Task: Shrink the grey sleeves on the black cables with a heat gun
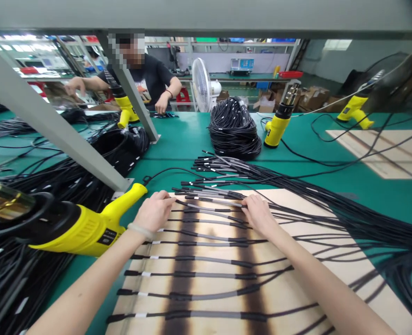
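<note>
Several black cables with grey sleeves [214, 260] lie side by side across a wooden board [214, 304] that has two dark scorched bands. At the board's far edge my left hand [156, 210] has its fingers pinched on the left end of a cable. My right hand [258, 213] is closed on the same row of cables, farther right, beside the grey sleeves. Just beyond both hands lies a pile of similar sleeved cables [223, 163]. A yellow heat gun [83, 230] is mounted left of my left forearm.
A coiled cable bundle [234, 128] and another yellow heat gun [277, 125] stand farther back on the green table [178, 139]. Grey metal posts [66, 121] rise at left. Across the table a person [153, 77] handles small dark parts near a white fan [201, 86].
</note>
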Demonstrator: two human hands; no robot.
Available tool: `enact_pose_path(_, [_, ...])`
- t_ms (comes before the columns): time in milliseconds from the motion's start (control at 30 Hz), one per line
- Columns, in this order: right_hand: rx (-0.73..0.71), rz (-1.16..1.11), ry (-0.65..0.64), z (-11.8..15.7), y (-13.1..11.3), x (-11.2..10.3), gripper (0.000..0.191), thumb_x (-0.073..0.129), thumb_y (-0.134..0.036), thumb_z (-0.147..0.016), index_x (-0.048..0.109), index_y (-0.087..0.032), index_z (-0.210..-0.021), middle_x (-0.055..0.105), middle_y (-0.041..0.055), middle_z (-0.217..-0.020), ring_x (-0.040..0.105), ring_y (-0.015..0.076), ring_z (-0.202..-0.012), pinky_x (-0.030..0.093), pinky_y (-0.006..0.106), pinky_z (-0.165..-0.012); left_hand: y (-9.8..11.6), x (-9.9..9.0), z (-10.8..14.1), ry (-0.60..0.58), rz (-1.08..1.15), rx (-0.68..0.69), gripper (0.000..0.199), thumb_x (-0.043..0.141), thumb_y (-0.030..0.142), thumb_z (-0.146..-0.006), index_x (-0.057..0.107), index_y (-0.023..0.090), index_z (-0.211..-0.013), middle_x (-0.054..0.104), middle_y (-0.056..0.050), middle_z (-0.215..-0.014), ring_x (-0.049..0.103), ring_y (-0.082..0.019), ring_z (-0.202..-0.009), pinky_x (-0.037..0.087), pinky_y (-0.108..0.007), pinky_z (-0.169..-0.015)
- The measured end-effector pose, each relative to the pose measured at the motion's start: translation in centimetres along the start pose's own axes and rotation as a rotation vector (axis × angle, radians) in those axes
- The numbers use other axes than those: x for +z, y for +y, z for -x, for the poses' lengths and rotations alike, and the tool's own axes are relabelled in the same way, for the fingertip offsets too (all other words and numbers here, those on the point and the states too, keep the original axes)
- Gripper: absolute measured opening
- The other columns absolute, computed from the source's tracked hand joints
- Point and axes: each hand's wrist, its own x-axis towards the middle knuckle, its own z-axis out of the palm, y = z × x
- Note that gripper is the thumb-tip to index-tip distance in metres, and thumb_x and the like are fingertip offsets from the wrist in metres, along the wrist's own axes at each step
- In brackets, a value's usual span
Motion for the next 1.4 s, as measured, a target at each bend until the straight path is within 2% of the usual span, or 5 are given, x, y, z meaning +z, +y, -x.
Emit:
enact_pose_path(167, [-0.054,-0.134,-0.01,1.3,0.3,-0.3,0.012,0.041,-0.016,-0.087,0.046,-0.018,-0.097,0.061,0.004,-0.082,0.058,0.0186,-0.07,0.039,0.028,-0.063,0.9,0.8,-1.8,-0.037,0.007,0.051,0.03,0.045,0.021,-0.08,0.065,0.026,-0.102,0.059,-0.003,-0.09,0.058,-0.015,-0.081,0.044,-0.025,-0.079])
enact_pose_path(500, [-0.043,-0.282,0.16,-2.2,2.0,0.8,0.022,0.037,-0.019,-0.086,0.052,-0.015,-0.101,0.062,0.0115,-0.095,0.059,0.0228,-0.087,0.045,0.036,-0.078,1.5,2.4,-5.8,0.057,0.04,0.039,0.031,0.047,0.019,-0.081,0.062,0.017,-0.107,0.06,-0.008,-0.103,0.057,-0.018,-0.095,0.044,-0.029,-0.088])
enact_pose_path(633, [-0.118,-0.38,0.159,-1.0,1.4,-0.1,0.022,0.04,-0.024,-0.088,0.056,-0.019,-0.103,0.065,0.0064,-0.099,0.062,0.0178,-0.088,0.047,0.029,-0.079,2.0,2.8,-5.4,0.092,0.102,0.146,0.037,0.05,0.019,-0.08,0.057,0.017,-0.117,0.057,-0.008,-0.117,0.051,-0.019,-0.107,0.04,-0.031,-0.096])
enact_pose_path(800, [-0.173,-0.452,0.17,0.5,1.2,-0.5,0.021,0.042,-0.028,-0.089,0.058,-0.02,-0.101,0.065,0.0063,-0.1,0.062,0.0179,-0.093,0.049,0.029,-0.082,3.0,3.0,-5.1,0.092,0.155,0.257,0.025,0.048,0.015,-0.082,0.066,0.017,-0.1,0.065,-0.006,-0.101,0.053,-0.018,-0.099,0.042,-0.033,-0.091])
enact_pose_path(1400, [-0.238,-0.232,0.132,3.2,4.1,0.5,0.019,0.043,-0.032,-0.091,0.056,-0.019,-0.095,0.066,0.0041,-0.086,0.063,0.017,-0.074,0.049,0.026,-0.067,1.8,0.1,-0.8,-0.005,0.027,0.139,0.023,0.048,0.02,-0.084,0.069,0.017,-0.077,0.06,-0.008,-0.081,0.055,-0.019,-0.082,0.043,-0.029,-0.071])
